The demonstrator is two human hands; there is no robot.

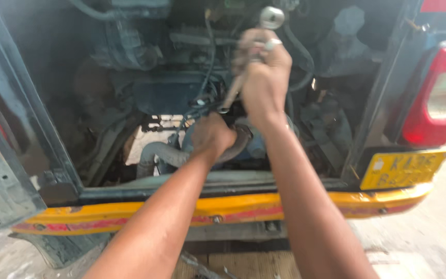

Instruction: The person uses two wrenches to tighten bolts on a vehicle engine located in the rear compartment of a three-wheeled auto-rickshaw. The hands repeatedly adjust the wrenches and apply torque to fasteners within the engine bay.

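Note:
Both my arms reach into the open rear engine bay (166, 98) of a small vehicle. My right hand (261, 77) is closed around the handle of a metal ratchet wrench (270, 18), whose round chrome head sticks up above my fist; a ring shows on one finger. A thin shaft runs down from that fist toward the engine. My left hand (210, 137) is lower, curled down onto engine parts beside a grey ribbed hose (156, 152); what its fingers hold is hidden.
A yellow bumper with red stripes (130, 212) runs across below the opening. A red tail light (440, 98) and a yellow number plate (403, 168) sit at the right. The open hatch panel (1, 170) stands at the left. Cables and hoses crowd the bay.

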